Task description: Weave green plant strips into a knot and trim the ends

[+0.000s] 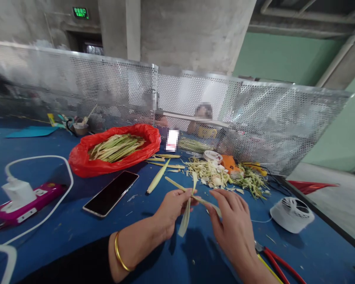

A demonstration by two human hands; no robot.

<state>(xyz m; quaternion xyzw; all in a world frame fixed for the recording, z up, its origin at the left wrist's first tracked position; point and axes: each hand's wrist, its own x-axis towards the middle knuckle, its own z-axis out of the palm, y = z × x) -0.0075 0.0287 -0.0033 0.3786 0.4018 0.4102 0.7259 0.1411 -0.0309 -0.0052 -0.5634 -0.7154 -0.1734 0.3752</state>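
Note:
My left hand (pixel 172 209) is closed, thumb and fingers pinching pale green leaf strips (pixel 185 221) where they cross. One strip hangs down toward me; another (pixel 175 184) runs from the upper left across to the right. My right hand (pixel 235 223) holds the right-hand end of that crossing strip between thumb and fingers, palm down; part of the grip is hidden. Beyond my left hand lies a pointed, pale green husk-like piece (pixel 158 177). A heap of shredded plant scraps (pixel 208 173) is just past both hands.
At the left are a red plastic bag (pixel 85 167) of long green leaves (pixel 115 148), a black phone (pixel 111 193) and a purple power strip (pixel 35 203) with a white cable. A white spool (pixel 292 215) and red-handled pliers (pixel 279 260) sit right. Behind a perforated metal screen (pixel 272 122) is another person.

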